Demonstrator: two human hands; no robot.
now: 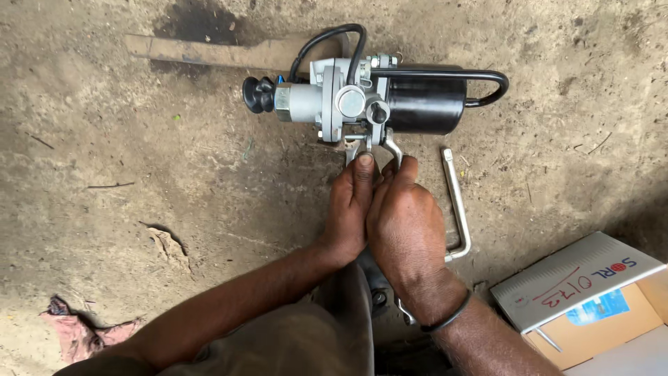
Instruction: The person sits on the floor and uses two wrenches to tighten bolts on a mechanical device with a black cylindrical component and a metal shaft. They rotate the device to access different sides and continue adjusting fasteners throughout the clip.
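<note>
My left hand (350, 209) and right hand (403, 223) sit side by side just below the air unit (376, 101), whose long axis lies crosswise to my arms on the dirt floor (174, 160). Both sets of fingers are closed on small metal tools (390, 147) at its underside fitting, directly ahead of them. A bent metal rod (456, 202) lies right of the unit's fitting, nearer my right hand.
</note>
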